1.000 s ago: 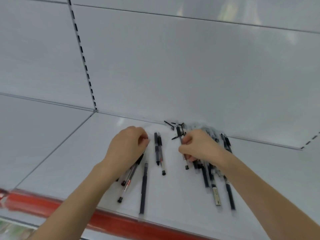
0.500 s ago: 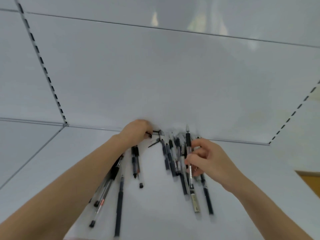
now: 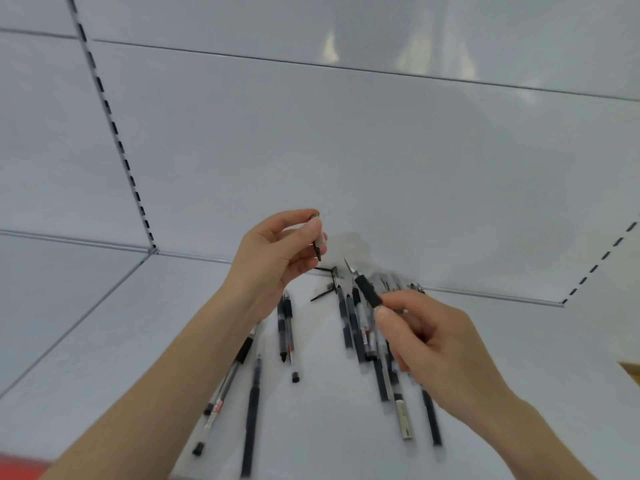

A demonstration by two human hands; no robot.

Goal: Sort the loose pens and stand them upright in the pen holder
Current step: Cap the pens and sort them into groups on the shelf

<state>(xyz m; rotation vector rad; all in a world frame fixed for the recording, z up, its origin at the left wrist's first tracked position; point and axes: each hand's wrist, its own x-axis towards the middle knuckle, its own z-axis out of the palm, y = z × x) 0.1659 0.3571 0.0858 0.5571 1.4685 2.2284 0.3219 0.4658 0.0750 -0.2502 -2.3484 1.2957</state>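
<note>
Lifted now, left hand (image 3: 273, 258) pinches one cap (image 3: 318, 237), right hand (image 3: 433, 344) one pen (image 3: 367, 291).

Black pens (image 3: 356, 327) loose on shelf (image 3: 145, 341)

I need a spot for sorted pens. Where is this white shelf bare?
Bare: the white shelf left of the left hand and forearm, the strip between the paired black pens and the black pen heap, and right of the right hand. Crowded: that heap under it.
</note>
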